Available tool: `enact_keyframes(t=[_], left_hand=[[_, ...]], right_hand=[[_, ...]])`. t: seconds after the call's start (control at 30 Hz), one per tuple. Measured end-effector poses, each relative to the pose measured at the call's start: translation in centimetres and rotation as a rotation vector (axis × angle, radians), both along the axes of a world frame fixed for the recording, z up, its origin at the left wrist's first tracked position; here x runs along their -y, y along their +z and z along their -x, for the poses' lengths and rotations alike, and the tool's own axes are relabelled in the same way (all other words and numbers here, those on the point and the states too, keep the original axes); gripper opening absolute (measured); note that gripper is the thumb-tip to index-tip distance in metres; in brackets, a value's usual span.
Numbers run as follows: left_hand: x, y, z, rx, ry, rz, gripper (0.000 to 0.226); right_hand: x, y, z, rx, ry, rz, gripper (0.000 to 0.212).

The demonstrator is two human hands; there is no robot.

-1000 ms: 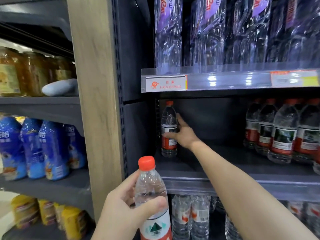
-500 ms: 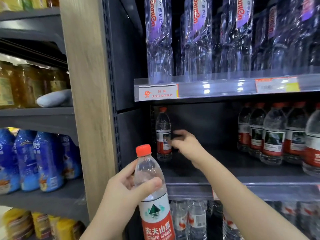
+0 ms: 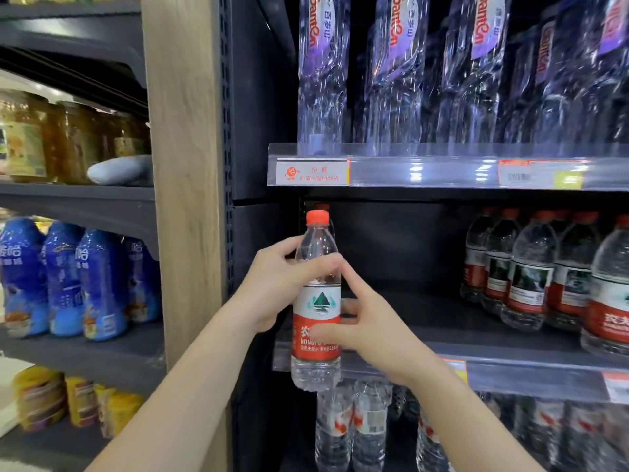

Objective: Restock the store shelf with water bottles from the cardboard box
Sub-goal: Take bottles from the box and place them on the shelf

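Water bottle (image 3: 316, 301), red cap, upright, held in front of the shelf's (image 3: 442, 321) left end. Left hand (image 3: 272, 284) wraps its clear shoulder; right hand (image 3: 371, 330) grasps the label, thumb across. Behind it, in the back left corner, another bottle's cap (image 3: 321, 206) shows. Matching bottles (image 3: 531, 270) crowd the right end. Tall purple-labelled bottles (image 3: 394, 80) stand on the shelf above.

Both bare forearms reach forward and upward, converging at the middle. The left hand (image 3: 272, 287) wraps the upper body of a bottle (image 3: 316, 306), thumb across its front. The right hand (image 3: 369, 330) grips lower down, thumb on the label, index finger stretched up along the side.
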State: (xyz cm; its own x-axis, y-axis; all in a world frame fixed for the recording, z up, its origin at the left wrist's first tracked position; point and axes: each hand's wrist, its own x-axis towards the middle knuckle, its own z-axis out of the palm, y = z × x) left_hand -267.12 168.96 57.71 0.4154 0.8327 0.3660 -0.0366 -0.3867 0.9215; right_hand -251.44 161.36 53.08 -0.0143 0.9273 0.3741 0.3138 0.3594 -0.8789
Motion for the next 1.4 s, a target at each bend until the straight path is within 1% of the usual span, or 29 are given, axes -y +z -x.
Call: enact_keyframes(t=[0.1,0.13,0.2,0.27,0.37,0.43,0.57,0.63,0.7,0.83,0.93,1.03,1.1,1.17,1.3,1.4], left_hand=[[-0.1,0.2,0.0,-0.016,0.008,0.03,0.068],[0.0,-0.1,0.0,-0.027,0.012,0.06,0.069],[0.4,-1.1,0.3,-0.058,0.059,0.115,0.057],[0.8,-2.3,0.5,-0.073,0.123,0.129,0.042],[0.8,-3.7,0.8,-0.138,0.156,0.035,0.027],[0.2,-4.0,0.8,-0.165,0.138,-0.015,0.035],[-1.3,-4.2,0.4,-0.175,0.119,-0.113,0.056],[-2.3,-4.6,0.1,-0.171,0.113,-0.133,0.066],[-3.1,-5.2,-0.5,-0.173,0.126,-0.151,0.071],[-4.3,-6.1,-1.6,-0.2,0.161,-0.209,0.072],[-5.0,-6.7,-2.3,-0.201,0.19,-0.247,0.075],[-5.6,-7.2,-2.6,-0.174,0.21,-0.237,0.076],[-6.1,-7.5,-2.6,-0.163,0.223,-0.22,0.077],[-6.5,-7.8,-2.5,-0.157,0.227,-0.208,0.077],[-7.6,-8.1,-2.9,-0.16,0.224,-0.198,0.077],[-8.3,-8.2,-3.5,-0.164,0.24,-0.181,0.076]], right_hand=[[-0.2,0.9,-0.6,-0.027,0.02,0.006,0.104],[-0.2,1.3,-0.7,-0.03,0.031,0.01,0.102],[-0.5,1.6,-0.7,-0.045,0.023,0.011,0.1],[-1.1,1.5,-0.8,-0.062,-0.008,0.003,0.103],[-2.6,1.5,-1.4,-0.036,-0.075,-0.021,0.111],[-3.8,1.6,-1.7,-0.011,-0.122,-0.04,0.117],[-6.3,1.8,-2.0,0.024,-0.167,-0.085,0.116],[-7.4,1.7,-2.1,0.043,-0.187,-0.099,0.117],[-8.3,1.1,-2.0,0.055,-0.216,-0.117,0.117],[-9.6,-0.6,-1.7,0.029,-0.265,-0.127,0.115],[-10.5,-1.6,-2.0,-0.041,-0.256,-0.135,0.116],[-10.9,-1.9,-2.5,-0.041,-0.23,-0.13,0.111],[-10.7,-1.6,-3.0,-0.002,-0.196,-0.091,0.102],[-10.4,-1.1,-3.5,0.082,-0.179,-0.04,0.099],[-10.6,-0.9,-3.6,0.217,-0.272,-0.046,0.101],[-11.3,-1.4,-3.8,0.239,-0.321,-0.056,0.099]])
